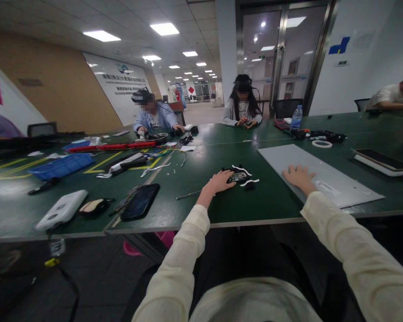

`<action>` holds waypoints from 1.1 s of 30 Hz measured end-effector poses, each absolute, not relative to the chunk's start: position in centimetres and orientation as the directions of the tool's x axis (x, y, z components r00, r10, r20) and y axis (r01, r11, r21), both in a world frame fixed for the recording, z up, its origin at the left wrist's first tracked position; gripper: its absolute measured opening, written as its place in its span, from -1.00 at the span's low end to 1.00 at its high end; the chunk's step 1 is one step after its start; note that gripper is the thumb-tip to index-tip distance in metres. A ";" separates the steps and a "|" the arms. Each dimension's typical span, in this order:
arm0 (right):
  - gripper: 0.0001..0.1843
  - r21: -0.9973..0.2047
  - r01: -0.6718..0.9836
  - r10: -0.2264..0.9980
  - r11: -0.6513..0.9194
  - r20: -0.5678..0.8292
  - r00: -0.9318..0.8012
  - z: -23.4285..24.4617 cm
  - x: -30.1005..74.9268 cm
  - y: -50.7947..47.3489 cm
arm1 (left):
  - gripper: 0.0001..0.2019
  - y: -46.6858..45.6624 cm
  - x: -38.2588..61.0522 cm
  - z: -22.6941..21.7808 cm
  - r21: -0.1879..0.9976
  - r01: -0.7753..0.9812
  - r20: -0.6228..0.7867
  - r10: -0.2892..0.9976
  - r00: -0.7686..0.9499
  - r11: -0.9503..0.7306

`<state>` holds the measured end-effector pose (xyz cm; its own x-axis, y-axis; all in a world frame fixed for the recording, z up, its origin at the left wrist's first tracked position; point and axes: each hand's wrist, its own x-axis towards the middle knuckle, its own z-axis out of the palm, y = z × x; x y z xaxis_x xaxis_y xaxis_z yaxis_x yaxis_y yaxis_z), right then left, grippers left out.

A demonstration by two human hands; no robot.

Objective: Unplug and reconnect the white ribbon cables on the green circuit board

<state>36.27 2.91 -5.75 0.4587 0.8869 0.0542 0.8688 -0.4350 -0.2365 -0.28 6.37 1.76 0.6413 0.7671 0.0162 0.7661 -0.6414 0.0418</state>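
Note:
My left hand (222, 181) lies over the left end of a small opened black device (238, 176). Its thumb and fingers are on either side, and a circuit board shows between them. A curved white strip (242, 170) is at the device's far edge, and a second white strip (249, 182) is at its near right. Below that strip sits a small dark piece (250, 186). A thin screwdriver-like rod (188, 195) reaches under my left wrist. My right hand (299, 177) is spread flat on a large grey panel (285, 156), with nothing in its fingers.
Left of me are a dark phone (141, 202), a white box-shaped device (62, 209) and a blue tray (62, 166). To the right lie a tape roll (321, 144), a water bottle (296, 118) and a phone on a white block (383, 161). Co-workers sit across the table.

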 end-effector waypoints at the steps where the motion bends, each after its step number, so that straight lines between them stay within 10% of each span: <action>1: -0.32 -0.233 0.875 0.892 -0.425 0.058 0.449 -5.7 35.9 2.9 | -0.42 6.3 -0.3 1.7 0.040 0.768 0.034 0.769 0.639 -0.640; 11: -0.30 -0.207 0.910 0.923 -0.359 0.070 0.380 -5.1 33.0 2.9 | -0.58 6.1 -0.3 1.5 -0.108 0.762 0.139 0.749 0.647 -0.638; 33: -0.28 -0.198 0.924 0.930 -0.328 0.105 0.353 -5.2 31.7 2.7 | -0.61 5.4 -0.9 0.7 -0.043 0.789 0.227 0.763 0.605 -0.613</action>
